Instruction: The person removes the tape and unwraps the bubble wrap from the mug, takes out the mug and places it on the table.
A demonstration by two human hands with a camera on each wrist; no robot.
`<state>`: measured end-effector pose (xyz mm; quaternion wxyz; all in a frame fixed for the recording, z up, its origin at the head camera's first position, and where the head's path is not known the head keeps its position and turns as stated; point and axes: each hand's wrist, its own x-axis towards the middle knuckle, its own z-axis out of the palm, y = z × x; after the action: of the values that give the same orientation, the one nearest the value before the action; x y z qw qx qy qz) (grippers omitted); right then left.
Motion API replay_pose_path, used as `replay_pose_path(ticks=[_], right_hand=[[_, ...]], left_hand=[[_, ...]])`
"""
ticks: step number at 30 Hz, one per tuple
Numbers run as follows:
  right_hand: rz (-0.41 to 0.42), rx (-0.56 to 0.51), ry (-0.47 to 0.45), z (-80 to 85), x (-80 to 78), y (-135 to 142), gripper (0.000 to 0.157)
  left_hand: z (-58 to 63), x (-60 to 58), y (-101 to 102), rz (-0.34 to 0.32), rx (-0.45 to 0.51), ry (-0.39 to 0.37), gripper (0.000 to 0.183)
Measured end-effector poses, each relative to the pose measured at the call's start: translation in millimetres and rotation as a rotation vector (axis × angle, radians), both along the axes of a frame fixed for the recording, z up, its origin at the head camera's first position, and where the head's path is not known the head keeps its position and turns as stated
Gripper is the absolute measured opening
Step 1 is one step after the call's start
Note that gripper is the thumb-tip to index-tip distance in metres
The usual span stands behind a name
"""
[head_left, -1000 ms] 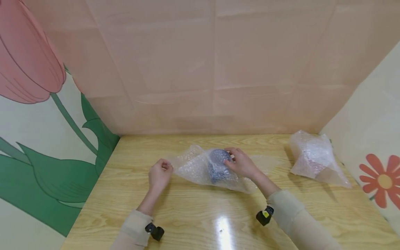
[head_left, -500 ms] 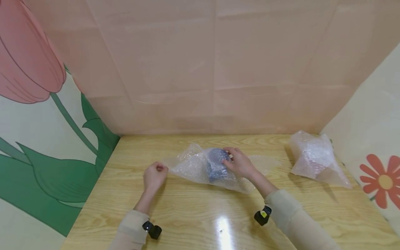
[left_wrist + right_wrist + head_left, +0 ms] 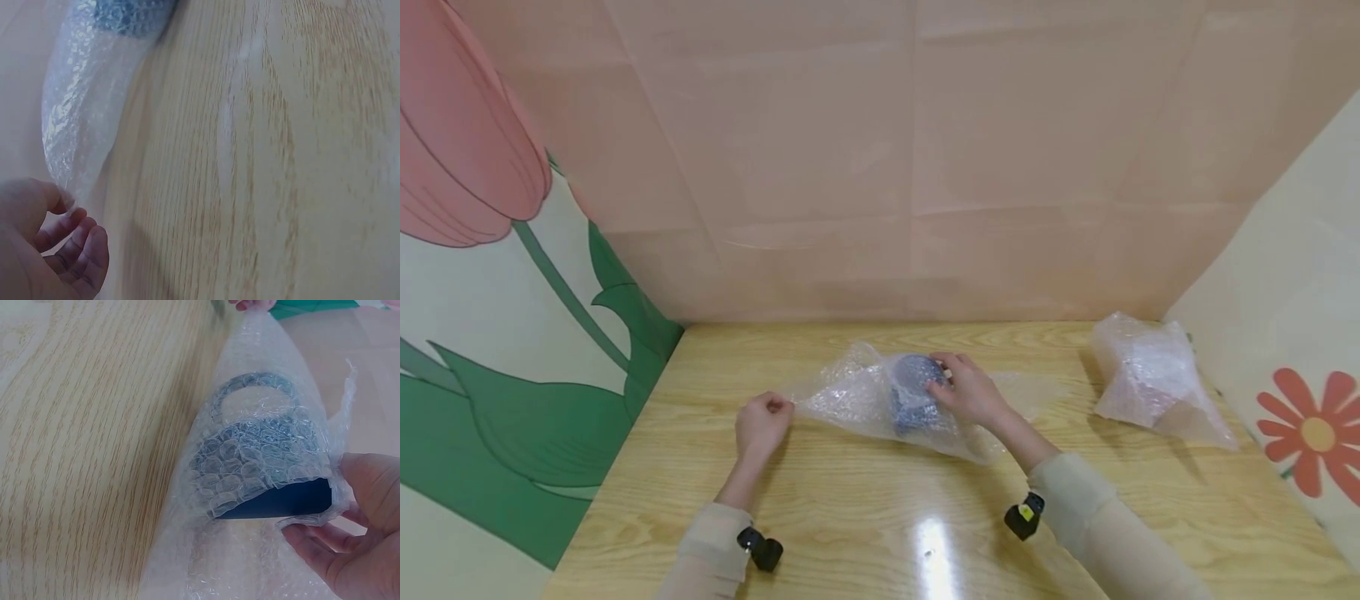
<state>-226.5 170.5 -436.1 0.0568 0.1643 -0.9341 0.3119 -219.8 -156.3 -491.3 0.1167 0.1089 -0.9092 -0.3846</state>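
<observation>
A dark blue thing lies inside a sheet of bubble wrap on the table. In the right wrist view its bare blue side shows at the wrap's edge, with a ring-like part round a pale oval beyond; its exact kind is not clear. My left hand pinches the wrap's left end, drawn to a point between thumb and forefinger, as the left wrist view also shows. With thumb and curled fingers my right hand grips the blue thing and the wrap edge at the right side.
Another bubble-wrapped bundle sits at the table's back right; its content is hidden. The wooden table meets a pink backdrop behind, with flower-printed panels on both sides.
My left hand has moved left, drawing out the wrap's end. The blue thing, the wrap and my right hand have shifted slightly left.
</observation>
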Motion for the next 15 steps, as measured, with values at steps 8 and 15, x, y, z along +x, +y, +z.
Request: replay_pose_path(ticks=[8,15], right_hand=[[-0.006,0.003,0.026,-2.4,0.1,-2.7,0.047],[-0.017,0.012,0.029,-0.9,1.1,-0.7,0.049]], left_hand=[[-4.5,-2.6,-5.2,0.010,-0.026,-0.026,0.015],[-4.9,-1.9,-2.4,0.012,-0.034,-0.027,0.016]])
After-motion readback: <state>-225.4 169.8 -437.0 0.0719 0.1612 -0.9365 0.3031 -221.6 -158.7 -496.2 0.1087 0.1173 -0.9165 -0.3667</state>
